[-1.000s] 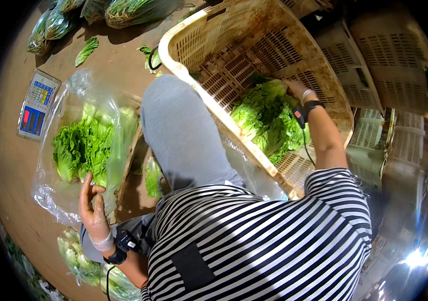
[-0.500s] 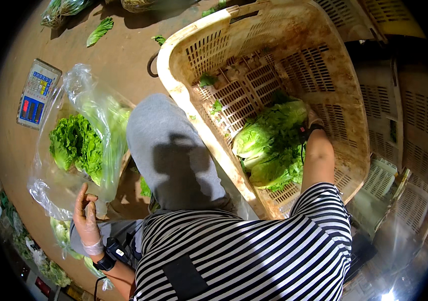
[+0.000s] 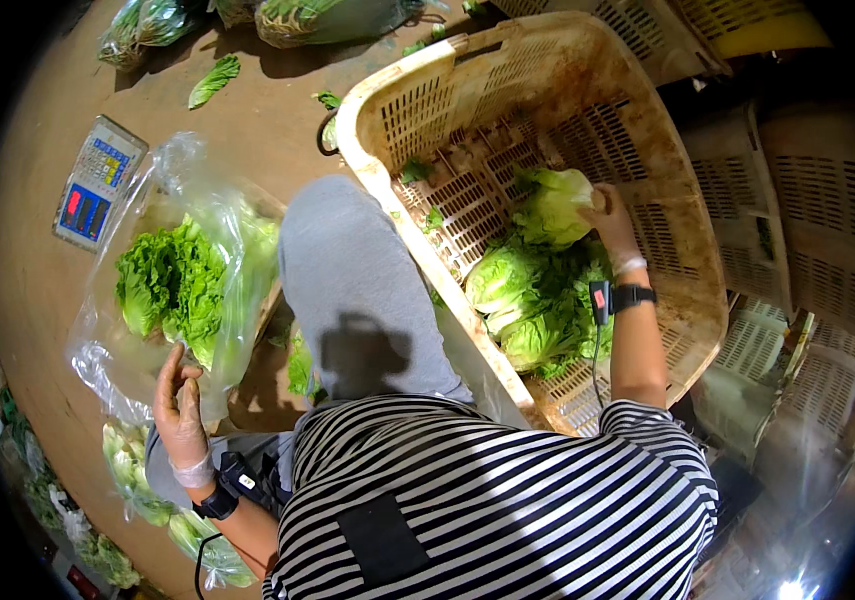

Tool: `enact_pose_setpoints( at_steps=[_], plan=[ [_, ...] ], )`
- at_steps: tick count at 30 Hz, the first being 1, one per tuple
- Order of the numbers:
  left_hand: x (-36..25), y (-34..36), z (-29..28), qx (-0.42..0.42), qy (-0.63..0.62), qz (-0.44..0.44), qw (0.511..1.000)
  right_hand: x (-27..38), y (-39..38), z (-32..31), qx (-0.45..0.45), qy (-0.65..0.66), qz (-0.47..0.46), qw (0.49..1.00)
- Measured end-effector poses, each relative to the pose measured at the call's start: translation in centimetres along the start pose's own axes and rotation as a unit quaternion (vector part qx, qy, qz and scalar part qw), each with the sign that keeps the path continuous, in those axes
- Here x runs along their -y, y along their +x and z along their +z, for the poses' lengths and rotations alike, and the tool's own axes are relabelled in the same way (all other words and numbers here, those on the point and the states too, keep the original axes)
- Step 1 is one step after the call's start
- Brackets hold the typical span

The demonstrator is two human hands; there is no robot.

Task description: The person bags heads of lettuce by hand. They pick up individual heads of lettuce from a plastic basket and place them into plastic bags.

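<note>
The lettuce head (image 3: 554, 205) is inside the big beige plastic crate (image 3: 667, 330), against the far part of its slatted bottom, and it touches the pile of other lettuce heads (image 3: 532, 305) that lies nearer to me in the same crate. My right hand (image 3: 612, 225) is closed around the right side of this lettuce head, with the fingers curled on its leaves, so I see it gripping. On this wrist there is a black band with a small device (image 3: 615, 297).

My left hand (image 3: 179, 405) wears a thin glove and is half open, fingers loosely bent. It touches the near edge of the clear plastic bag (image 3: 112, 355) and I cannot tell if it really pinches the film. The bag is full of curly green lettuce (image 3: 169, 285) and it rests on the brown floor, left of my grey knee (image 3: 352, 285). Beyond the bag lies a small weighing scale (image 3: 97, 183) with blue and red fields. More bagged greens (image 3: 147, 500) lie at the lower left, just beside my left wrist. Stacked empty crates (image 3: 827, 230) stand to the right.
</note>
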State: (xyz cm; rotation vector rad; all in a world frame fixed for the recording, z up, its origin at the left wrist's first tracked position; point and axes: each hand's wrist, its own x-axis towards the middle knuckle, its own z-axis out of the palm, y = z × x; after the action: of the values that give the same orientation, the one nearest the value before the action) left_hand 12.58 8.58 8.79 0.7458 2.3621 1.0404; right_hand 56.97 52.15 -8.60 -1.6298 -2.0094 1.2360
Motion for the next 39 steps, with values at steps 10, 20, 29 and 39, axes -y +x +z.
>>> enact_pose_setpoints(
  at_steps=[10,20,29,39],
  plan=[
    [-5.8,-1.7,3.9,0.198,-0.387,0.038,0.900,28.0,-11.8,4.9,-0.176,0.163,-0.581,0.777],
    [1.8,-4.9,-2.0,0.011,-0.865,0.205,0.459,40.3,-23.9,24.9,0.122,0.119,-0.775,0.609],
    [9.8,-12.4,-5.3,-0.313,-0.718,0.313,0.538,43.5,-33.3,33.6,0.324,0.191,-0.714,0.591],
    [10.3,-20.2,-10.2,-0.494,-0.661,0.367,0.430,46.2,-38.9,38.2,0.576,0.475,-0.180,0.641]
  ],
)
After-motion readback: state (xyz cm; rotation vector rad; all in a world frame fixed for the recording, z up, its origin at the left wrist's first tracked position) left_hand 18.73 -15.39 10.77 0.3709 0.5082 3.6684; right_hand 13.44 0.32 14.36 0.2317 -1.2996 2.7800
